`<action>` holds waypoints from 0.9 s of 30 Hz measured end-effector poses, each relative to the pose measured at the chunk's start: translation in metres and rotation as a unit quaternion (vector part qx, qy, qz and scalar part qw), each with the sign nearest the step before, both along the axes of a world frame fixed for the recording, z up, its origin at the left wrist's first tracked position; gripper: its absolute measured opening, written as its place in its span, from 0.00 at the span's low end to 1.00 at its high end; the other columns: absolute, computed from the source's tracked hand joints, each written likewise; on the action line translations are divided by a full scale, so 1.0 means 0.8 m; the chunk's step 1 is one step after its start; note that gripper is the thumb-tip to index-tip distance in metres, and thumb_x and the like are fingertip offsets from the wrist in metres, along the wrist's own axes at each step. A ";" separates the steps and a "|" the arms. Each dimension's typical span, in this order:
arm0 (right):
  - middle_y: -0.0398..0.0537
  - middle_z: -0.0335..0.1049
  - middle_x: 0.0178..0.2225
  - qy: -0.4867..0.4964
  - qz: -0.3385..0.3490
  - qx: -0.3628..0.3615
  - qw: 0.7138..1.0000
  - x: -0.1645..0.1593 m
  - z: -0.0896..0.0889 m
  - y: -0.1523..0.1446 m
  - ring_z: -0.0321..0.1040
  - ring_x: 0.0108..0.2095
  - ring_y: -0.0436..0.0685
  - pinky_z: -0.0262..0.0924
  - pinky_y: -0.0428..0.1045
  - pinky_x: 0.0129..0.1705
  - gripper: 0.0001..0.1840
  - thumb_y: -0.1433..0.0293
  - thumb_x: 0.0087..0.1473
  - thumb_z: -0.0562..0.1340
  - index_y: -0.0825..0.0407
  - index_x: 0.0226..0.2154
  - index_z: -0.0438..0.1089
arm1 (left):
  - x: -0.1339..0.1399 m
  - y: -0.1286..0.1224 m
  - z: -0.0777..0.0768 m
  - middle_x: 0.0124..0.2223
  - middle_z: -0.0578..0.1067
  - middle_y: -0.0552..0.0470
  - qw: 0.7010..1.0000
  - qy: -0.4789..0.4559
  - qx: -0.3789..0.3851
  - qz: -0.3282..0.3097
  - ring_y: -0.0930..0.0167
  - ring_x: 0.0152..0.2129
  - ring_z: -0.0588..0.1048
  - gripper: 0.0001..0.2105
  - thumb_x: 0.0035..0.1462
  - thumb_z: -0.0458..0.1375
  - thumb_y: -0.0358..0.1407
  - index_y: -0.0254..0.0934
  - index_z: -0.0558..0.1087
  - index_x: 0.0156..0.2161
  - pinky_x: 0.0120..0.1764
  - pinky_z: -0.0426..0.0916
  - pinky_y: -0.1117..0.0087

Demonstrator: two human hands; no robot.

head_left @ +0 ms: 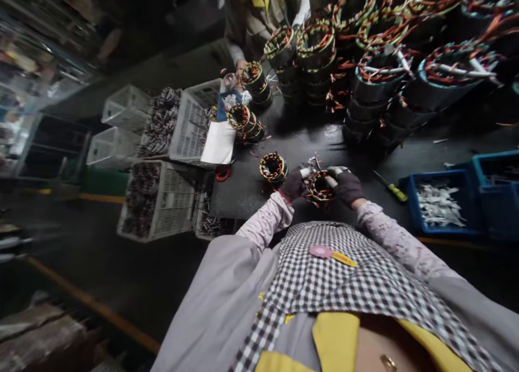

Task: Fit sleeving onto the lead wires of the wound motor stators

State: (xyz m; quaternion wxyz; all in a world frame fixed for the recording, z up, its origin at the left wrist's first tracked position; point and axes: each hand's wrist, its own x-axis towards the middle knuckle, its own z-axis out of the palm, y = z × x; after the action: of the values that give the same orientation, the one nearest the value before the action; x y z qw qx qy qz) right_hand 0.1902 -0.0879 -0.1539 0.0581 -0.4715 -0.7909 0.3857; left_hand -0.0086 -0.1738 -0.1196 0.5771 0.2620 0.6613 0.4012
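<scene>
A small motor stator (321, 193), a ring wound with copper wire and bound with light lacing, stands on the dark table close to my body. My left hand (295, 186), in a dark glove with pale finger coverings, is closed at its left rim, where loose lead wires (314, 160) stick up. Around the right rim curls my right hand (348, 186), gloved the same way, with a pale-covered finger or thumb over the opening. The exact fingertip contact is too small to make out. Just left of my left hand sits another stator (273, 167).
Stacked stators (316, 45) crowd the far side, where a co-worker (263, 15) stands. On the right lie a screwdriver (395, 191) and a blue bin (441, 204) of white pieces. To the left are red-handled scissors (223, 172), white paper (218, 143) and plastic crates (176, 196).
</scene>
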 end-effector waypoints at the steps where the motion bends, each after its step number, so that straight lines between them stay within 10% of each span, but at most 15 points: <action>1: 0.65 0.77 0.66 0.055 -0.032 -0.013 0.998 0.003 0.000 -0.002 0.73 0.64 0.69 0.66 0.62 0.70 0.24 0.64 0.69 0.67 0.55 0.63 0.77 | 0.004 0.005 -0.001 0.31 0.74 0.56 1.000 -0.017 0.013 0.004 0.76 0.24 0.70 0.16 0.58 0.71 0.46 0.37 0.78 0.45 0.31 0.69 0.75; 7: 0.51 0.87 0.46 0.343 -0.086 -0.190 0.916 0.013 0.029 -0.009 0.83 0.48 0.66 0.80 0.66 0.57 0.29 0.43 0.53 0.78 0.47 0.46 0.82 | 0.043 0.029 -0.018 0.30 0.72 0.57 0.983 -0.174 0.067 -0.003 0.78 0.22 0.66 0.26 0.50 0.78 0.56 0.38 0.75 0.38 0.26 0.62 0.76; 21: 0.49 0.86 0.46 0.349 -0.172 -0.170 0.906 0.070 0.057 -0.033 0.83 0.48 0.64 0.80 0.64 0.59 0.27 0.43 0.52 0.79 0.45 0.43 0.80 | 0.113 0.030 -0.004 0.28 0.69 0.59 0.951 -0.306 0.042 0.008 0.81 0.20 0.62 0.27 0.49 0.82 0.54 0.36 0.76 0.38 0.21 0.56 0.79; 27: 0.47 0.83 0.36 0.369 -0.249 -0.165 0.880 0.066 0.060 -0.034 0.78 0.36 0.59 0.80 0.56 0.41 0.25 0.47 0.51 0.79 0.46 0.37 0.76 | 0.112 0.027 0.001 0.33 0.77 0.52 0.929 -0.368 -0.043 -0.015 0.77 0.24 0.72 0.26 0.56 0.78 0.55 0.35 0.80 0.45 0.25 0.66 0.78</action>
State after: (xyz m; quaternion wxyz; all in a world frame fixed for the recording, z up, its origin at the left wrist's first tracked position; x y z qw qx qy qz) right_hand 0.2426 -0.1152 -0.1062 0.3611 -0.4789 -0.4940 0.6295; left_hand 0.0810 -0.1520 -0.1185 0.7966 0.0808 0.4152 0.4318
